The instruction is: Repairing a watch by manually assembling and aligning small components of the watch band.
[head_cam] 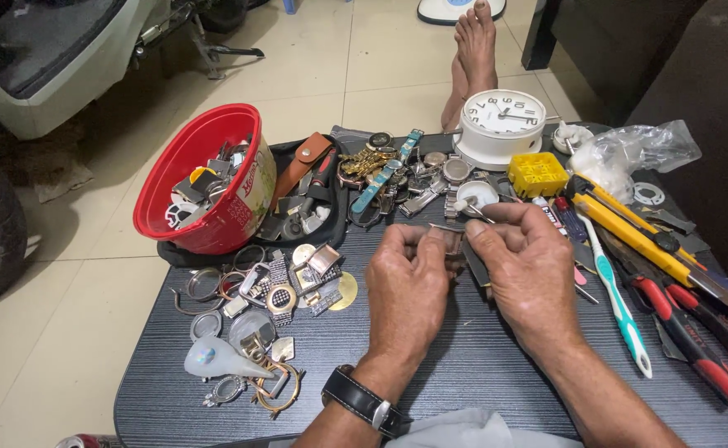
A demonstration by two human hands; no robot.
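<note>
Over the middle of a dark wood-grain table (463,365), my left hand (407,290) and my right hand (526,264) meet. Together they pinch a small metal watch part (449,236) between thumbs and fingertips. A black-strapped wristwatch (364,400) is on my left wrist. Just beyond my fingers lies a heap of watches and metal bands (397,178). My fingers hide most of the small part.
A red tub (206,178) of parts stands at the left. Watch cases and rings (256,323) lie in front of it. A white clock (503,124), yellow box (536,172), plastic bag (633,153), toothbrush (621,307), yellow knife (646,236) and red-handled pliers (696,332) crowd the right. Bare feet (472,58) rest beyond.
</note>
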